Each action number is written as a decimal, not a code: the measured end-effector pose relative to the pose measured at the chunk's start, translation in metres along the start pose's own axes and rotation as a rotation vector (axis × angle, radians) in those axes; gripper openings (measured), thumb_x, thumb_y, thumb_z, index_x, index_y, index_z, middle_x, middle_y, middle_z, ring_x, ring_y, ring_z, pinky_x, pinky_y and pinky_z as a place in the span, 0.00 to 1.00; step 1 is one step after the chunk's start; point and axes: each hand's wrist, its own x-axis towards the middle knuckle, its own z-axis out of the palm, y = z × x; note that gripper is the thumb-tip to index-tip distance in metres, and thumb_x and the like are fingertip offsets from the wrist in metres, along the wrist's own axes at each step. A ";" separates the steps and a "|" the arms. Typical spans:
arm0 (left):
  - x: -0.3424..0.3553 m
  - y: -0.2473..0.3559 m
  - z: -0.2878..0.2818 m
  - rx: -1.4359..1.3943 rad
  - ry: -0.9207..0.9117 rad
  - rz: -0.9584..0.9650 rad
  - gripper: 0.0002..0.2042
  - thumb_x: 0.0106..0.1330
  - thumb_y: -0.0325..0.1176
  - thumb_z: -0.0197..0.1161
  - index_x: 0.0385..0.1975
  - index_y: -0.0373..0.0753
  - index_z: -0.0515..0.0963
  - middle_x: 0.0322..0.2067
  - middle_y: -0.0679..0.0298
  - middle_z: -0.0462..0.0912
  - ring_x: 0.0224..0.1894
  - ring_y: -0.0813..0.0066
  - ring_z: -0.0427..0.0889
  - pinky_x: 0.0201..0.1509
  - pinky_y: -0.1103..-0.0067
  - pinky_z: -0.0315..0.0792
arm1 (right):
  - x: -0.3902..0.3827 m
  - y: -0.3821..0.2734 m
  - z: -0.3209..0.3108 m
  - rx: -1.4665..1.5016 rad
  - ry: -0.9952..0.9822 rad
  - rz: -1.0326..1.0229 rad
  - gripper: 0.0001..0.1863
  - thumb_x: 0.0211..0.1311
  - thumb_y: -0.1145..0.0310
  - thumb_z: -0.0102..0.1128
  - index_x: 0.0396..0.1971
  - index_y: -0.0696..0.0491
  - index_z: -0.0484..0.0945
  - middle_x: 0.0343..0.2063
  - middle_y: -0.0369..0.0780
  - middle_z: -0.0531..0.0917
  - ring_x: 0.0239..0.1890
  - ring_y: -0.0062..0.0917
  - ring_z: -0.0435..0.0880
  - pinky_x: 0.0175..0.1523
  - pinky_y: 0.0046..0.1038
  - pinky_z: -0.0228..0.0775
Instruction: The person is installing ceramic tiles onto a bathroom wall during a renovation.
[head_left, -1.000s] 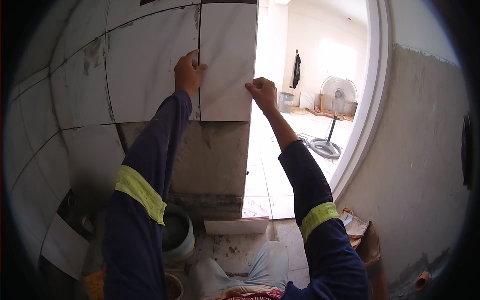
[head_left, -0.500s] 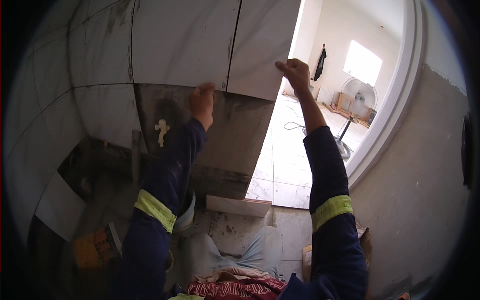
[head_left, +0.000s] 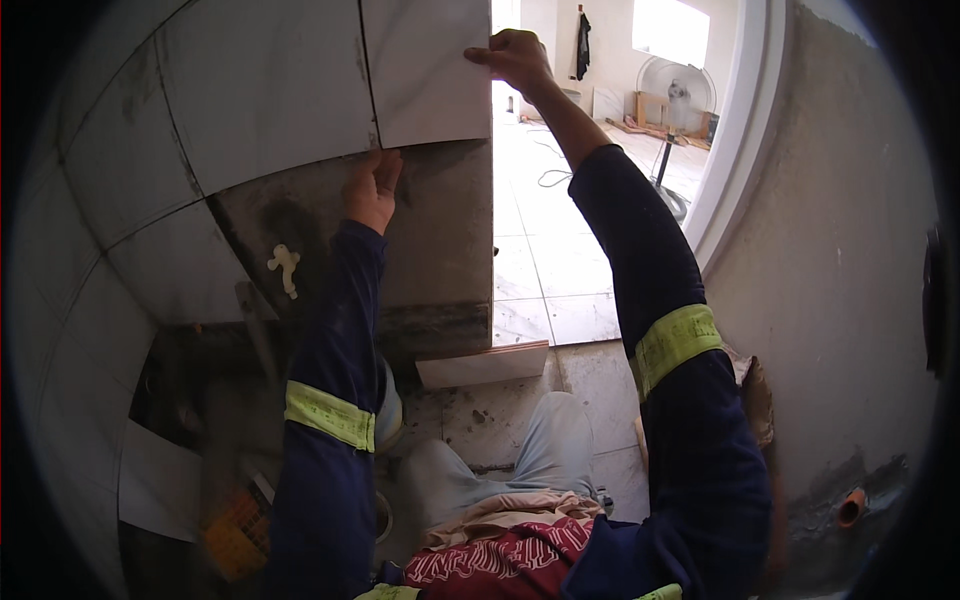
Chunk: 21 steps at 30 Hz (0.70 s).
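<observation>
A narrow white wall tile (head_left: 430, 75) with faint grey veining stands at the end of the wall, beside the doorway. My right hand (head_left: 515, 60) grips its right edge, thumb on the face, the other fingers curled at the edge. Below the joint with the wider white tile (head_left: 265, 90), my left hand (head_left: 370, 195) reaches up, fingers extended at the lower edges of the tiles. A dark gap runs between the two tiles. Under them shows the bare grey wall (head_left: 440, 230), with a cream plastic tap (head_left: 285, 268) on it.
A cut tile strip (head_left: 485, 367) leans at the wall's foot. An orange-yellow container (head_left: 235, 535) and a bucket (head_left: 390, 405) stand low on the left. Through the doorway are a pedestal fan (head_left: 677, 95) and cables. An orange pipe end (head_left: 851, 508) protrudes from the right wall.
My view has turned, so the wall and doorway sit further left and higher. My right hand keeps its hold on the tile's edge; my left hand's fingers have opened out at the joint.
</observation>
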 end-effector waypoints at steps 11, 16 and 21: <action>-0.005 -0.006 0.016 0.035 0.043 0.062 0.14 0.61 0.19 0.64 0.46 0.27 0.73 0.44 0.55 0.79 0.50 0.61 0.78 0.59 0.75 0.77 | -0.010 -0.007 -0.002 -0.132 0.105 -0.054 0.18 0.44 0.58 0.75 0.17 0.58 0.80 0.15 0.38 0.81 0.19 0.19 0.82 0.30 0.23 0.75; -0.001 -0.006 0.012 0.092 0.026 0.100 0.11 0.61 0.21 0.63 0.43 0.29 0.75 0.44 0.56 0.80 0.47 0.61 0.81 0.53 0.73 0.80 | -0.008 -0.008 -0.004 -0.136 0.050 -0.013 0.25 0.43 0.47 0.72 0.22 0.57 0.83 0.20 0.42 0.83 0.25 0.31 0.82 0.37 0.31 0.75; 0.002 0.005 0.005 0.149 -0.001 0.122 0.10 0.61 0.23 0.64 0.41 0.30 0.77 0.42 0.57 0.81 0.45 0.62 0.83 0.50 0.74 0.81 | -0.001 -0.012 -0.004 -0.078 -0.019 -0.005 0.25 0.43 0.46 0.70 0.19 0.57 0.82 0.19 0.42 0.82 0.24 0.32 0.81 0.36 0.33 0.74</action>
